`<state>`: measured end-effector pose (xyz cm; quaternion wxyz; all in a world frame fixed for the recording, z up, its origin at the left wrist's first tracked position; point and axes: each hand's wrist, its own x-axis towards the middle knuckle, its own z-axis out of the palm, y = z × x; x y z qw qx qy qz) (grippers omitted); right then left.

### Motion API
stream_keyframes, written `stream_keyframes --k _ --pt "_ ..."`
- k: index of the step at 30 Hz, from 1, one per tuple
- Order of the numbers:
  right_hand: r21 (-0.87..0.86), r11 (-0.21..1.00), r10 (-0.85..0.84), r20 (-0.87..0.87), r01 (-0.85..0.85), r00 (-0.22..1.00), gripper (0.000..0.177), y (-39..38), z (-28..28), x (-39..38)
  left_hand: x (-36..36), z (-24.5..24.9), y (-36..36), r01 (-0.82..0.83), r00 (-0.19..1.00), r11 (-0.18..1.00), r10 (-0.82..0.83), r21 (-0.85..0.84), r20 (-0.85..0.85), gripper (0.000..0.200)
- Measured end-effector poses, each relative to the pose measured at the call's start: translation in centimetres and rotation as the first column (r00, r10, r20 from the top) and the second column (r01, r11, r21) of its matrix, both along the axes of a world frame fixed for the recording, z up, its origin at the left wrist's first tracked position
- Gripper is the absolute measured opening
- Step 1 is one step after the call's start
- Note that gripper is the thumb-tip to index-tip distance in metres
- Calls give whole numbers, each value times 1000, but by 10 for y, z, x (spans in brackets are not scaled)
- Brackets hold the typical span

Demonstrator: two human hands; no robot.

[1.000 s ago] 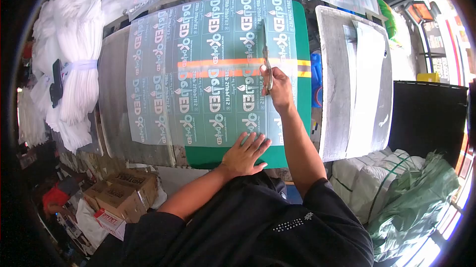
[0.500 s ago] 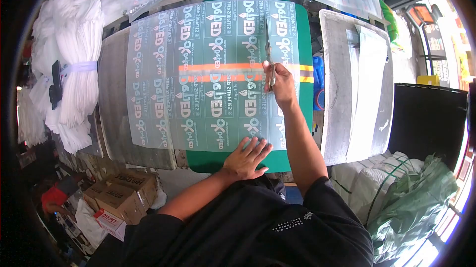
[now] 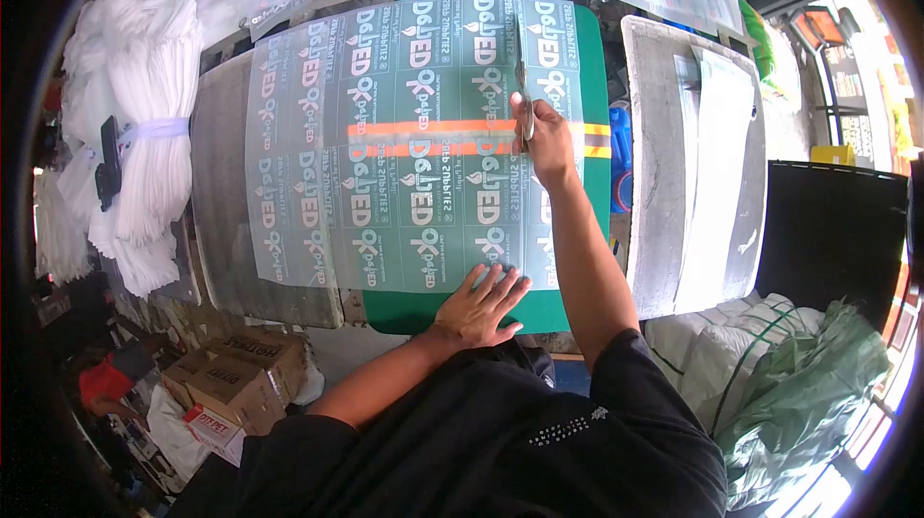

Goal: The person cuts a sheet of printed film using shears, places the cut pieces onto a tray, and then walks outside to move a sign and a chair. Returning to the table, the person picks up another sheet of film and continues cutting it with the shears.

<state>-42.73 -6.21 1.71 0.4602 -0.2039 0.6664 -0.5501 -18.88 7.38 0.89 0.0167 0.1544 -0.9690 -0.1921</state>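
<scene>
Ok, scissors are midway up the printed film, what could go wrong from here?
The scissors run in a narrow gap between logo columns on the film; drift could clip a print.
The green garment lies under the film and might get snipped.
The left hand pins only the near edge, so the far end may shift.

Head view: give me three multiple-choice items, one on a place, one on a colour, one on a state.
1. Where does the left hand lie? A) on the near edge of the printed film sheet B) on a cardboard box C) on the white bundle
2. What colour is the cloth under the sheet? A) red B) green C) black
3. How is the right hand? A) flat and open B) shut on the scissors C) hanging empty
1 A, it lies spread on that edge; 2 B, green shows beside the sheet; 3 B, it grips the handles.
</scene>
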Motion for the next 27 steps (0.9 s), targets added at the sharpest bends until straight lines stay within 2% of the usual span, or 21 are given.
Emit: stream_keyframes --k 9,11,15,18,27 --pt "40 999 28 14 -28 1000 49 -13 0 -10 0 -5 3 -9 1000 1000 9 -16 -3 76" --pt "-20 1000 17 20 -17 1000 49 -16 -9 -12 0 -6 3 -11 1000 1000 11 -20 -3 76" --pt "-22 999 28 -7 -28 1000 49 -22 0 -15 0 -6 3 -6 1000 1000 6 -18 3 76" --pt "-57 998 31 46 -28 998 49 -28 0 -18 0 -6 3 -5 1000 1000 6 -21 7 75" --pt "-13 999 52 -52 -53 997 54 -42 -11 -26 -1 -7 6 -14 1000 1000 14 -20 11 75"
